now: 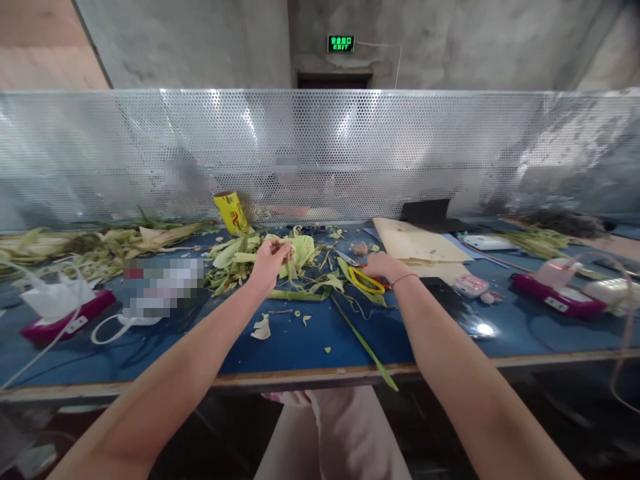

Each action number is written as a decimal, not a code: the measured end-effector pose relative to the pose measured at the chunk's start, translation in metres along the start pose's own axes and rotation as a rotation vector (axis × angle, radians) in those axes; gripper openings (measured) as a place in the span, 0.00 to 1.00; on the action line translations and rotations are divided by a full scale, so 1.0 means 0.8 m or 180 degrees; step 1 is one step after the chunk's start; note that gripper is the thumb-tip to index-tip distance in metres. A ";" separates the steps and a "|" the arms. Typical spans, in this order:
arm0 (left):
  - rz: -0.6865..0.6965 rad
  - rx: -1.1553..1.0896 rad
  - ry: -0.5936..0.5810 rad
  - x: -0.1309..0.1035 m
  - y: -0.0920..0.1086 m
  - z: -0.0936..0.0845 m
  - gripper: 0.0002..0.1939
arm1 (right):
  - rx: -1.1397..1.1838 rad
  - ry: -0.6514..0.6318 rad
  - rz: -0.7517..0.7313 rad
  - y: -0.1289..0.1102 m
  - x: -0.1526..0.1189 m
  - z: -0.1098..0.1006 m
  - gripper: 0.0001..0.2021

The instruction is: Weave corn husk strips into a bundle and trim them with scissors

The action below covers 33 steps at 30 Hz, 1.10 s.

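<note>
My left hand point(274, 257) is closed in a pinch on a pale green corn husk point(303, 251), which is gathered into a bunched shape. Around and behind it lies a heap of husk strips point(233, 263). To the right, my right hand point(383, 265) has its fingers closed at a pair of scissors with yellow handles point(369, 283). The blades point up and left, and the hand covers part of the scissors. Just beyond those fingers sits a small ball of brown twine point(359, 249). A long green leaf strip point(365, 343) hangs over the table's front edge.
A yellow can point(231, 212) stands behind the heap, before a perforated metal screen point(320, 153). Brown paper sheets point(420, 241) and a dark tablet point(450, 307) lie on the right. Purple power strips point(557, 293) with cables sit at both sides. Husk scraps point(261, 327) dot the front.
</note>
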<state>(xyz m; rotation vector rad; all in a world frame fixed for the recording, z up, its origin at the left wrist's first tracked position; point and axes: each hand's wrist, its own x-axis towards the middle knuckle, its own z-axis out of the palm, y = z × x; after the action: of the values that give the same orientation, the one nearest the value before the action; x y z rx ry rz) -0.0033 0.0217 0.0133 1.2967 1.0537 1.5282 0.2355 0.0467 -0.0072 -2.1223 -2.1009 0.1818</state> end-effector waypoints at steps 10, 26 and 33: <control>0.0093 -0.0091 0.0026 0.006 -0.007 -0.004 0.09 | -0.0023 -0.0477 -0.0048 -0.008 -0.004 0.001 0.27; -0.0606 -0.1107 -0.0468 0.016 -0.012 -0.011 0.04 | 0.0184 0.0501 0.0100 -0.001 -0.002 -0.004 0.18; -0.0442 -0.1085 -0.0083 0.018 -0.011 -0.012 0.07 | 0.1124 0.1557 -0.1437 -0.039 -0.014 0.000 0.20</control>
<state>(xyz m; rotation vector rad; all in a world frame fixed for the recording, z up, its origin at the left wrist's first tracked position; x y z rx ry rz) -0.0134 0.0371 0.0076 0.9847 0.8060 1.5033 0.2052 0.0356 -0.0011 -1.2944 -1.9958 -0.0213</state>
